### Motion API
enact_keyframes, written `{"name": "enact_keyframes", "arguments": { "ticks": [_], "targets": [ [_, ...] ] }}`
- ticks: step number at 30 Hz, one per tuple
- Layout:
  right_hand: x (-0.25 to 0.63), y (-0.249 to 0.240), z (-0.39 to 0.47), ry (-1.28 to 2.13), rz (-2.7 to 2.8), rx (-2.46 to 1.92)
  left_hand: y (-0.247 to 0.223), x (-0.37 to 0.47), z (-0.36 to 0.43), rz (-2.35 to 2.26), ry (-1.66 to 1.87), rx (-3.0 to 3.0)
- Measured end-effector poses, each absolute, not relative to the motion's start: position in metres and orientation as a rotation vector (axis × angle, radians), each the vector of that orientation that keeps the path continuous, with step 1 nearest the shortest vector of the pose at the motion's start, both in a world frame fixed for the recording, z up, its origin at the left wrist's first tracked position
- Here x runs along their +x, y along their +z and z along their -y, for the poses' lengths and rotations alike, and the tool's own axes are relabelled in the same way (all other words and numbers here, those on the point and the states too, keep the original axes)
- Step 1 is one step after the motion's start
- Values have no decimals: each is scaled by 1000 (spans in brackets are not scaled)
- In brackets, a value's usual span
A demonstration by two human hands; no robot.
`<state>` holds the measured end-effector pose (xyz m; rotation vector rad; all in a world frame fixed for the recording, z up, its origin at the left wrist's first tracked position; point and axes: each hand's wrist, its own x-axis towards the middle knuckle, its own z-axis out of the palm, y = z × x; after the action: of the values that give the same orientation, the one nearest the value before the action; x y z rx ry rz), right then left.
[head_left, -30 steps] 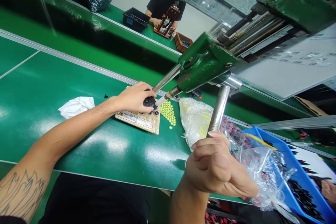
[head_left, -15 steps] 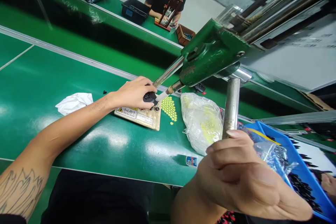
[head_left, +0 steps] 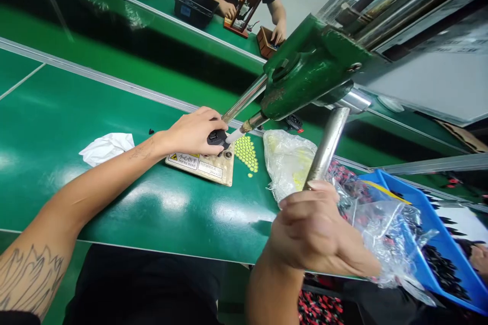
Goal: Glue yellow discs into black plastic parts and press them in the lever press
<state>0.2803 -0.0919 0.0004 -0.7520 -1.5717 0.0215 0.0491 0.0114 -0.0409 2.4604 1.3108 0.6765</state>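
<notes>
black part [head_left: 215,137], in the head view, sits over the pale base plate [head_left: 227,171] of the green press [head_left: 305,78], pinched in the left hand [head_left: 195,133], thumb and fingers narrow around it. the press's white tip [head_left: 234,135] points at the part's edge; whether they touch i cannot tell. the right hand [head_left: 314,231] is wrapped round the metal lever [head_left: 328,144]. yellow-green discs [head_left: 246,152] lie just beside the plate, with a clear bag [head_left: 285,160] to their right. a crumpled white tissue [head_left: 109,148] lies beyond the left forearm.
</notes>
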Motion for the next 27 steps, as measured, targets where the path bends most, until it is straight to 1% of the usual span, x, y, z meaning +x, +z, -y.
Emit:
{"name": "enact_keyframes", "arguments": {
  "ticks": [3, 8, 14, 18, 27],
  "targets": [
    [278, 0, 93, 9, 1539, -585, -41, 49, -12, -1294, 682, 2461],
    [277, -5, 87, -38, 1561, -481, -41, 49, -11, -1316, 689, 2466],
    [277, -1, 93, 29, 1537, -547, -41, 49, -11, -1315, 694, 2469],
    [278, -6, 90, -34, 1532, -494, -42, 49, -11, -1321, 691, 2468],
    [274, -3, 88, -39, 1526, -527, -40, 49, -12, -1306, 685, 2465]
  ]
}}
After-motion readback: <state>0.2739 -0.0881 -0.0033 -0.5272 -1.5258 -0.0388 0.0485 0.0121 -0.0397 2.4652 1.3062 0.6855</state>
